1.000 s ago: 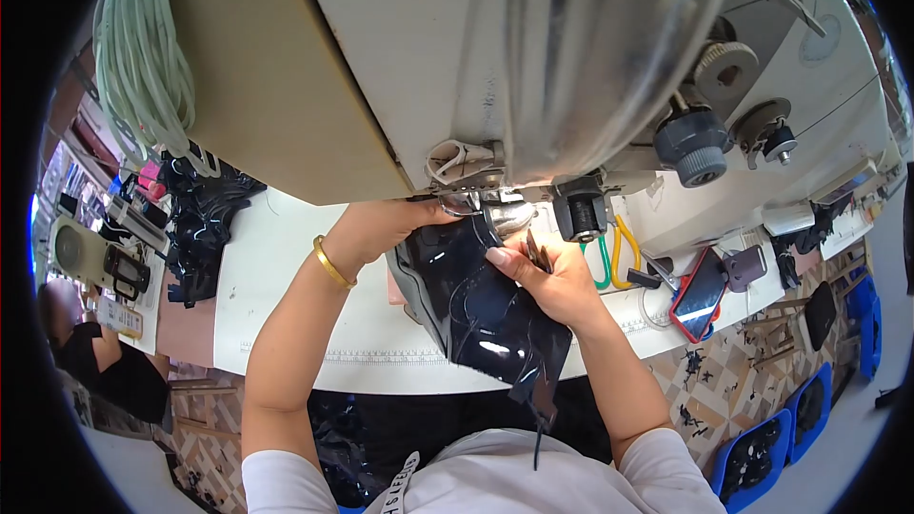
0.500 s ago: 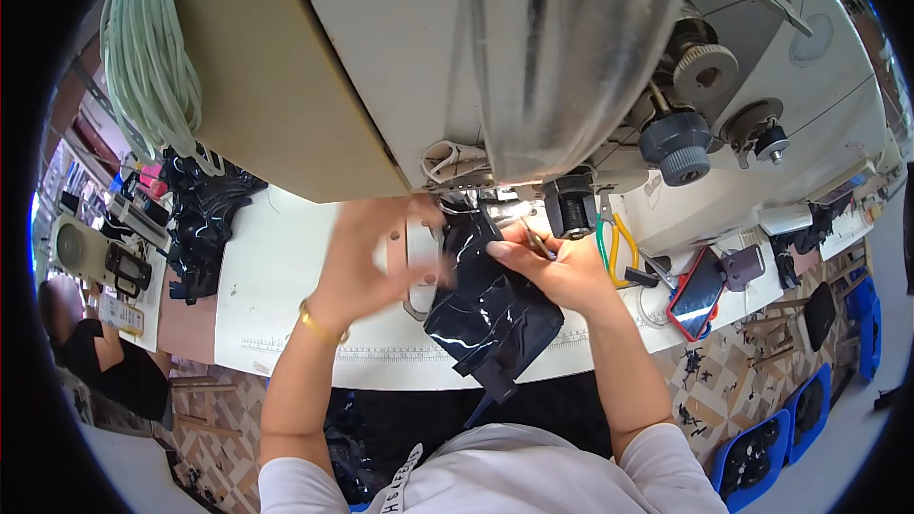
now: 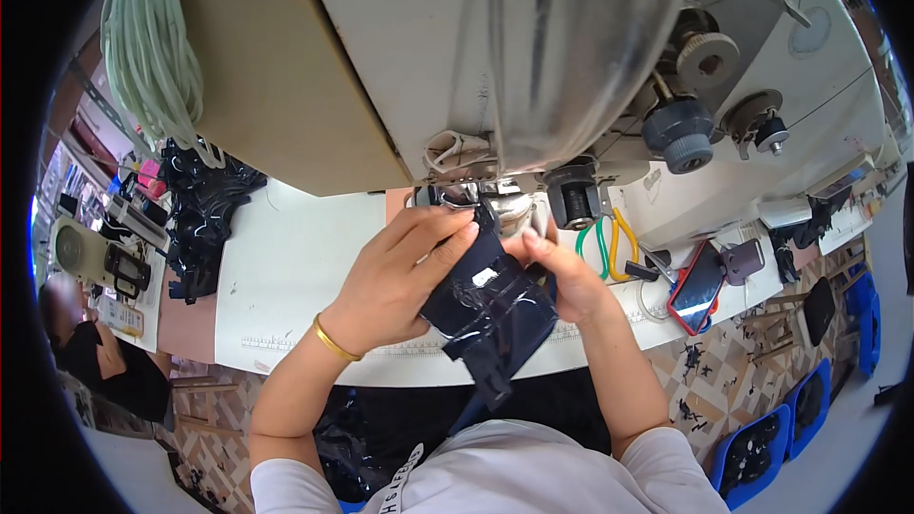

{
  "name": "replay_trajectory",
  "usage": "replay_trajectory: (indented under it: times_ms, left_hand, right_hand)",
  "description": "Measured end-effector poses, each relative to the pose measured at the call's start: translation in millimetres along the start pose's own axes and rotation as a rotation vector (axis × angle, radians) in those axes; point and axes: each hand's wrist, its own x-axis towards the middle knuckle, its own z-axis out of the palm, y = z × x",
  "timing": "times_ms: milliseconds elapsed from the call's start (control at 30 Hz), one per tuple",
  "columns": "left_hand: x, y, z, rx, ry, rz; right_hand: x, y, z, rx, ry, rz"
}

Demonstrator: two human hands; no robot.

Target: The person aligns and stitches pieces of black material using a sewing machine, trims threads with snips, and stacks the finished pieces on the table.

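Black piece (image 3: 505,300), 1, below the machine (image 3: 352,86), over the worktop (image 3: 286,276); apparent step, positioning, with further handling calling for an aligned edge. Hands, 2, apart: left hand (image 3: 381,290) pinching its upper part, knuckles up; right hand (image 3: 579,281) beside its right edge, thumb raised, grip hidden, cannot tell.

Through the head camera I see the black piece (image 3: 487,297) shining, glossy and creased, like coated plastic; the bracelet (image 3: 334,339) looks like smooth yellow metal, the tabletop (image 3: 295,276) smooth, the knurled dial (image 3: 708,59) ridged metal, the shirt (image 3: 533,471) matt cloth
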Motion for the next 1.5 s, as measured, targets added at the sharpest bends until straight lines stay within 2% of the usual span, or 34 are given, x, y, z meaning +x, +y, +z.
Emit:
replay_trajectory:
  times_ms: [67, 200, 233, 333, 367, 667, 800, 833, 933, 967, 1233, 1500]
  left_hand:
    - [3, -6, -4, -0.04, -0.001, 0.01]
    - [1, -14, -6, -0.108, -0.017, 0.009]
    - [0, -15, -5, -0.106, -0.019, 0.007]
    - [0, -17, -4, -0.108, -0.014, 0.016]
    - [-1, -18, -3, -0.112, -0.013, 0.02]
    - [-1, -24, -5, -0.103, 0.011, 0.045]
    - [2, -33, -12, -0.086, -0.065, 0.044]
    - [3, -38, -11, -0.095, -0.07, 0.047]
    - [4, -42, -14, -0.098, -0.092, 0.033]
    - [4, -43, -14, -0.104, -0.099, 0.029]
    - [3, -46, -14, -0.052, -0.103, 0.015]
    - [5, -35, -13, 0.046, -0.081, -0.015]
  right_hand:
    - [-6, 1, 28, 0.194, -0.013, 0.014]
    - [-2, 11, 19, 0.085, -0.147, -0.101]
    - [-6, 7, 27, 0.009, -0.105, -0.102]
    - [-7, 7, 35, 0.33, -0.07, -0.039]
    - [-7, 9, 33, 0.379, 0.013, -0.021]
    - [-6, 12, 43, 0.27, 0.024, -0.098]
    - [-7, 10, 46, 0.419, 0.019, -0.059]
    - [-8, 7, 54, 0.417, 0.065, -0.045]
    - [-20, 6, 44, 0.414, -0.097, 0.009]
    - [-20, 11, 46, 0.338, 0.014, 0.01]
    - [-14, 5, 57, 0.071, 0.214, -0.089]
    - [-14, 6, 44, -0.01, 0.226, -0.118]
